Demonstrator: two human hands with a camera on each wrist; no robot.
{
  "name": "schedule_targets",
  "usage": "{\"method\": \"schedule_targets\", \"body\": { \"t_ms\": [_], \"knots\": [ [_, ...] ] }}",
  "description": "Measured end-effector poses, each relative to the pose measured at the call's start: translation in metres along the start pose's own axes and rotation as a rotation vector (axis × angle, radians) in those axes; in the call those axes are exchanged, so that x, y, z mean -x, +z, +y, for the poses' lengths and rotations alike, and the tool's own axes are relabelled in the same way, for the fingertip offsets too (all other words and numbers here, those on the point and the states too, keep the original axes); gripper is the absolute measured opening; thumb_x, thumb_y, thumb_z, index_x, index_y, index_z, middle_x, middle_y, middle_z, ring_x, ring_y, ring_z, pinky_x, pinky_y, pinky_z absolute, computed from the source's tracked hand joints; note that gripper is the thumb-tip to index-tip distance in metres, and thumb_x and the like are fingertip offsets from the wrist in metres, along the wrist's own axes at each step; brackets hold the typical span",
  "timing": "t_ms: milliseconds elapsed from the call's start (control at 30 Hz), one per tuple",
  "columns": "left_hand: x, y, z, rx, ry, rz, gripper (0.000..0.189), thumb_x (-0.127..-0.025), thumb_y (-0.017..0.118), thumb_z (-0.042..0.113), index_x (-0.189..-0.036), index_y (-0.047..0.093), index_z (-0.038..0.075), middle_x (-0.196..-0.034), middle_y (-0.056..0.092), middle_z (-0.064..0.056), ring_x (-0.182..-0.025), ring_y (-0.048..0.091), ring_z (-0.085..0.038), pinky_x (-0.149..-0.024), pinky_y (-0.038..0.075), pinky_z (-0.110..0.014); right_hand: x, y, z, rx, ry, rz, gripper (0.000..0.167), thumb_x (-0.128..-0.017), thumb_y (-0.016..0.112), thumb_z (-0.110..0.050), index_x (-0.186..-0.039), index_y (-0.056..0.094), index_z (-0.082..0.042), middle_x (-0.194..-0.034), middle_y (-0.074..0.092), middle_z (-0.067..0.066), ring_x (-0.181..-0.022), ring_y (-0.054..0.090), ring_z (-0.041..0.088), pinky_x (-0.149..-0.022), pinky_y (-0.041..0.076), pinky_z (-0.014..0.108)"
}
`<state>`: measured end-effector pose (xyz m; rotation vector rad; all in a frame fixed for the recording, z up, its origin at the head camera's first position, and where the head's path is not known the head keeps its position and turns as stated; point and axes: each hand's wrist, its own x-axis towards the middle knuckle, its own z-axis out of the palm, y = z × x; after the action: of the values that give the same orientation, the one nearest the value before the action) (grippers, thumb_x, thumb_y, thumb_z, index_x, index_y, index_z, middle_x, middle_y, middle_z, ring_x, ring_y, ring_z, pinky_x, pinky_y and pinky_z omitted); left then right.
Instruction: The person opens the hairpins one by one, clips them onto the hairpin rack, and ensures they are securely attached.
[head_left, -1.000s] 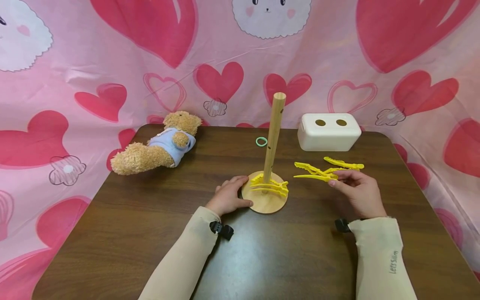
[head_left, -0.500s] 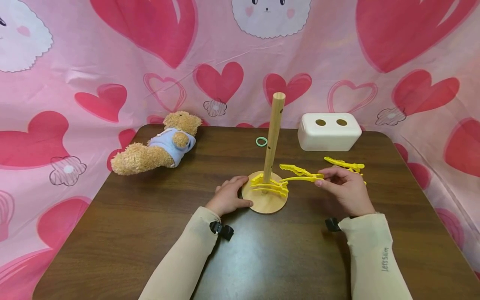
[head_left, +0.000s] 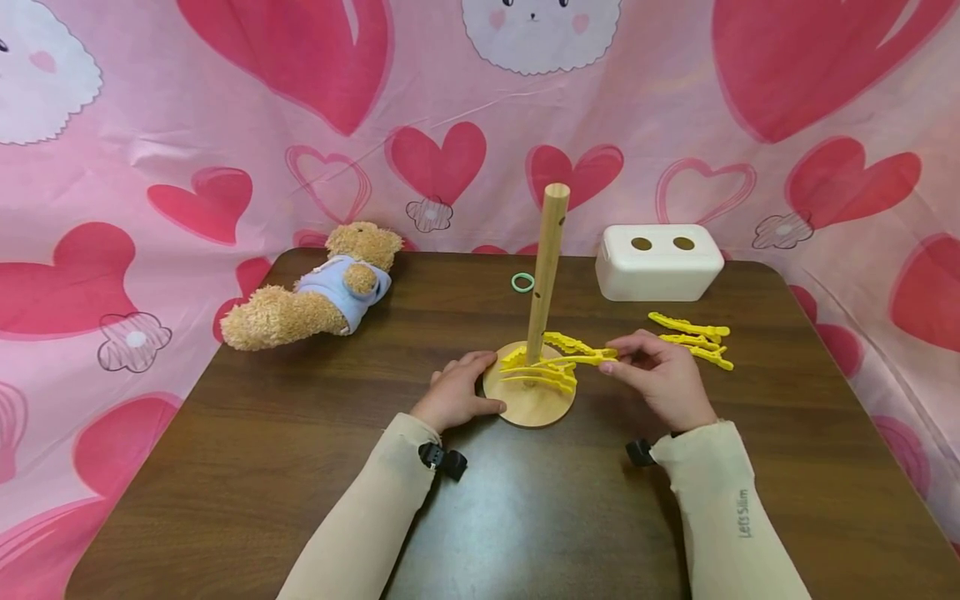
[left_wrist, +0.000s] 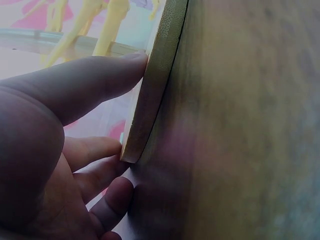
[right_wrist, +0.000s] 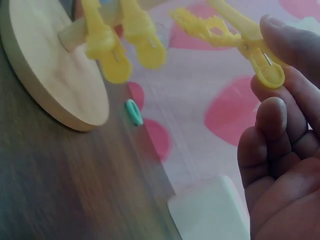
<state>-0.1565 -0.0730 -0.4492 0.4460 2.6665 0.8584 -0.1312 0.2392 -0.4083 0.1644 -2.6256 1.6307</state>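
In the lower middle of the head view, the left hand [head_left: 457, 390] is spread, its thumb and fingertips against the rim of a round wooden base [head_left: 532, 412]. Right of centre, the right hand [head_left: 663, 375] pinches the end of a yellow clip [head_left: 596, 359] between thumb and fingers, the clip's arms parted and their tips by the wooden post [head_left: 547, 267]; I cannot tell whether they touch it. Low on the post sit two yellow clips [head_left: 557, 379]. Beyond the right hand lie spare clips [head_left: 690, 325]. Farther up are a teddy bear [head_left: 345, 283] at left, a green ring [head_left: 513, 284] and a white box [head_left: 660, 279].
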Motion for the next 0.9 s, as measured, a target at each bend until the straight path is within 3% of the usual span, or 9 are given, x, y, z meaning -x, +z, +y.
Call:
{"method": "schedule_targets", "body": {
  "t_ms": [200,600,900],
  "knots": [
    [0.0,0.0,-0.001,-0.004,-0.001,-0.003,0.085,-0.084,0.081,0.04,-0.155,0.04,0.016,-0.158,0.039,-0.001,-0.136,0.04,-0.03,-0.101,0.029,-0.051,-0.005,0.015,0.003,-0.001,0.0,-0.052,0.036,-0.086,0.081,-0.029,-0.114,0.072,-0.009,-0.097,0.066,0.007,-0.083,0.059,0.023,-0.069,0.051,0.026],
    [0.0,-0.001,0.002,-0.008,-0.006,-0.015,0.085,-0.085,0.08,0.04,-0.155,0.04,0.016,-0.158,0.039,-0.001,-0.135,0.04,-0.03,-0.102,0.028,-0.052,-0.006,0.036,0.0,-0.107,0.049,-0.055,0.036,-0.084,0.083,-0.021,-0.114,0.07,-0.005,-0.1,0.064,0.013,-0.088,0.058,0.026,-0.072,0.053,0.027],
    [0.0,-0.001,0.002,-0.018,-0.01,-0.02,0.085,-0.085,0.08,0.041,-0.156,0.039,0.016,-0.159,0.037,-0.001,-0.136,0.039,-0.03,-0.103,0.028,-0.052,-0.007,0.046,0.001,-0.107,0.009,-0.051,0.034,-0.085,0.082,-0.018,-0.113,0.069,-0.006,-0.098,0.063,0.012,-0.088,0.058,0.027,-0.075,0.053,0.024]
  ]
}}
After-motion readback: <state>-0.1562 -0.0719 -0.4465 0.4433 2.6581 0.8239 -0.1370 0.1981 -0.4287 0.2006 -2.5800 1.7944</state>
